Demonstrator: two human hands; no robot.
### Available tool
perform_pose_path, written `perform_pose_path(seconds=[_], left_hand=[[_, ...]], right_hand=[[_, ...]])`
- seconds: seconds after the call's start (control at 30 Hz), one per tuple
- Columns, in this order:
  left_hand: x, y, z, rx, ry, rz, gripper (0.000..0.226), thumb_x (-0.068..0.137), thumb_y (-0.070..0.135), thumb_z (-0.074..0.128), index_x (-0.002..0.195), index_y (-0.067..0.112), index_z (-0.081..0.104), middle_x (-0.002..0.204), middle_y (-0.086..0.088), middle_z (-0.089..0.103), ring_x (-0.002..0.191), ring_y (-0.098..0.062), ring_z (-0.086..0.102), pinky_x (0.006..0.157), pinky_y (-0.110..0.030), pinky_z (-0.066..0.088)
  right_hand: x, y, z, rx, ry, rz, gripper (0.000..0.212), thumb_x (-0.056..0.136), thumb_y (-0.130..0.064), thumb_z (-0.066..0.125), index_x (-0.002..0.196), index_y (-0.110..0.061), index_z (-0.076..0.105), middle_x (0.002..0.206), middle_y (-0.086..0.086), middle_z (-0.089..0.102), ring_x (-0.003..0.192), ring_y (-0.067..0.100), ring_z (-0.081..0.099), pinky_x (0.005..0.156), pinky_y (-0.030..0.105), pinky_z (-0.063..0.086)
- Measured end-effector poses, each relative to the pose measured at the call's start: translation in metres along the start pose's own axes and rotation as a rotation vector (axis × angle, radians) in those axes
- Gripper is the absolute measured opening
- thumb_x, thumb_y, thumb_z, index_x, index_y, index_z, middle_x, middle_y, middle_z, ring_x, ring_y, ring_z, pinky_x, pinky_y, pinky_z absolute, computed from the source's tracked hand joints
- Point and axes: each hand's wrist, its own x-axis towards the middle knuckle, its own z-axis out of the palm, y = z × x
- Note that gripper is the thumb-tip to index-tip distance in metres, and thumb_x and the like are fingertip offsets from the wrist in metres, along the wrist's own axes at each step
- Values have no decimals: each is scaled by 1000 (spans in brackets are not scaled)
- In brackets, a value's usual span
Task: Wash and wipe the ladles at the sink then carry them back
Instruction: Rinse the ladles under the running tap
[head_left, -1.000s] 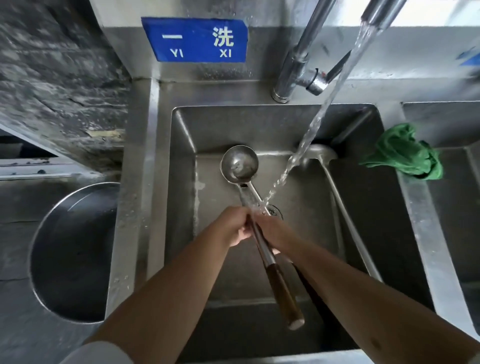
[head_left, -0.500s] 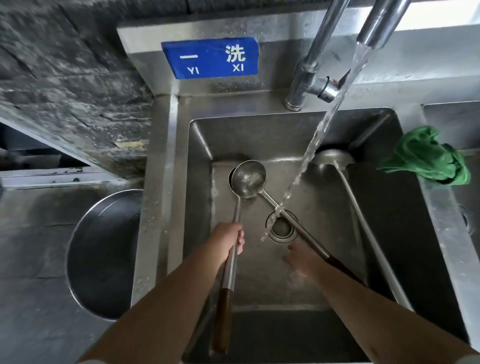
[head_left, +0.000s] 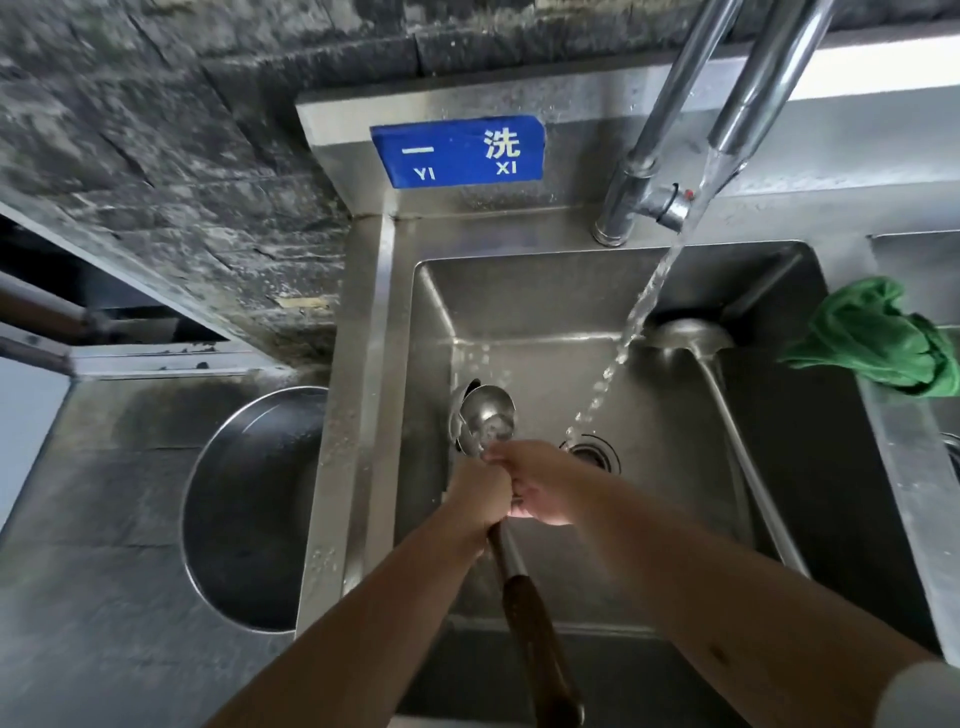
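shiny steel is all around: a deep sink with water running down from a tap at the far side. the water falls toward the drain in the sink floor.

the left hand is wrapped tight round the metal stems of two ladles, just below their bowls. the two bowls sit one behind the other near the left wall of the sink, left of the falling water. a brown wooden handle sticks out toward the near side. the right hand is touching the left hand and its fingers are curled on the same stems, right by the bowls.

another ladle lies in the sink on the right, its bowl at the far corner and its long stem leaning toward the near right.

a green cloth sits bunched on the right rim of the sink. a blue sign with white letters is on the far wall. a big round steel bowl is set in the table to the left.
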Motion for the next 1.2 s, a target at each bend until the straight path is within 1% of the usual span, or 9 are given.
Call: perform_pose_path(seconds=[0.1, 0.33, 0.5, 0.6, 0.73, 0.9, 0.97, 1.07, 1.2], left_hand=[[-13, 10, -3, 96, 92, 111, 31, 95, 1, 41, 125, 0, 50, 84, -3, 54, 71, -14, 54, 49, -19, 38], [-46, 39, 4, -189, -148, 269, 20, 86, 5, 42, 102, 8, 54, 72, -7, 57, 51, -13, 54, 47, -25, 43], [-73, 38, 35, -228, -370, 292, 17, 92, 5, 39, 96, 3, 55, 69, -4, 53, 53, -11, 50, 49, -23, 44], [-81, 31, 46, -115, -428, 316, 20, 91, 22, 45, 92, 4, 55, 67, -4, 55, 52, -13, 52, 48, -26, 43], [-73, 36, 43, 29, -379, 348, 32, 99, 34, 47, 86, 7, 59, 65, -8, 59, 48, -14, 55, 42, -22, 41], [-16, 65, 27, -68, -11, 247, 63, 89, 60, 51, 118, 5, 49, 93, -10, 59, 68, -17, 54, 63, -39, 59], [-8, 77, 22, -151, 4, 240, 50, 96, 42, 56, 132, 11, 40, 111, -6, 53, 85, -18, 59, 77, -44, 60], [2, 84, 24, -145, -63, 223, 23, 98, 19, 57, 120, 19, 51, 123, -7, 57, 104, -28, 62, 59, -36, 59], [-4, 73, 43, -124, -161, 170, 20, 98, 10, 50, 117, 15, 55, 115, -8, 61, 93, -25, 63, 45, -28, 53]], right_hand=[[-9, -6, 9, 51, -44, -24, 29, 97, -25, 58, 117, -6, 66, 106, 15, 71, 111, 30, 63, 101, 43, 48], [-27, -46, -3, 128, 57, -140, 43, 98, -39, 50, 77, -10, 74, 77, 9, 64, 59, 24, 49, 48, 27, 33], [-46, -65, -36, 323, 54, -267, 31, 103, -19, 47, 121, 6, 52, 69, 13, 68, 47, 17, 65, 40, 23, 51], [-51, -68, -56, 358, 193, -275, 10, 101, 1, 44, 105, 6, 51, 67, 15, 65, 40, 16, 61, 36, 21, 49], [-60, -62, -69, 208, 228, -199, 30, 101, -5, 37, 74, -10, 49, 42, -2, 45, 30, 5, 40, 31, 13, 34], [-95, -53, -83, -197, 198, -115, 21, 104, -20, 40, 87, -14, 51, 53, -1, 38, 34, 7, 31, 33, 14, 28], [-113, -50, -88, -347, 164, -61, 25, 105, -27, 35, 89, -17, 52, 54, -3, 37, 37, 7, 31, 36, 15, 26], [-133, -51, -94, -567, 162, 20, 32, 105, -38, 32, 89, -18, 52, 55, -4, 36, 41, 9, 34, 41, 18, 27], [-136, -54, -94, -801, 319, 82, 44, 103, -47, 35, 77, -15, 51, 47, -4, 44, 39, 11, 43, 47, 19, 30]])
